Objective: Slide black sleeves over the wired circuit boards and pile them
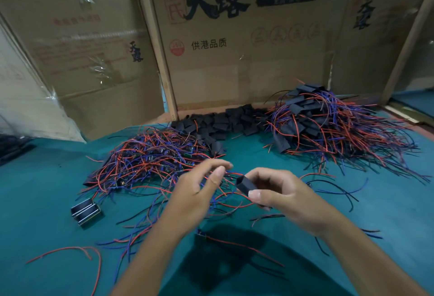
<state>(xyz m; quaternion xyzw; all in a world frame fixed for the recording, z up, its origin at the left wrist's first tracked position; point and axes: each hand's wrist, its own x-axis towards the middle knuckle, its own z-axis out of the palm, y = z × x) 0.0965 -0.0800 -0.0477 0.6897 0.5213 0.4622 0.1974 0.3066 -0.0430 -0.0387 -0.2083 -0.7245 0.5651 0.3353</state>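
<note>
left fingertips [225, 166]: motion-blurred; we could not tell what they pinched.
black sleeve [245, 184]: its rear end was hidden inside the right hand [274, 192].
boards in the left pile [150, 157]: mostly buried under wires, too small for us to make out.
dark object [14, 147]: cut off by the left edge.
forearms: cut by the bottom edge.

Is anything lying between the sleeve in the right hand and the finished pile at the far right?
Nothing visible blocks it. The black sleeve is held in the right hand, above the green mat. Only bare mat and a few stray wires lie flat before the sleeved pile.
</note>
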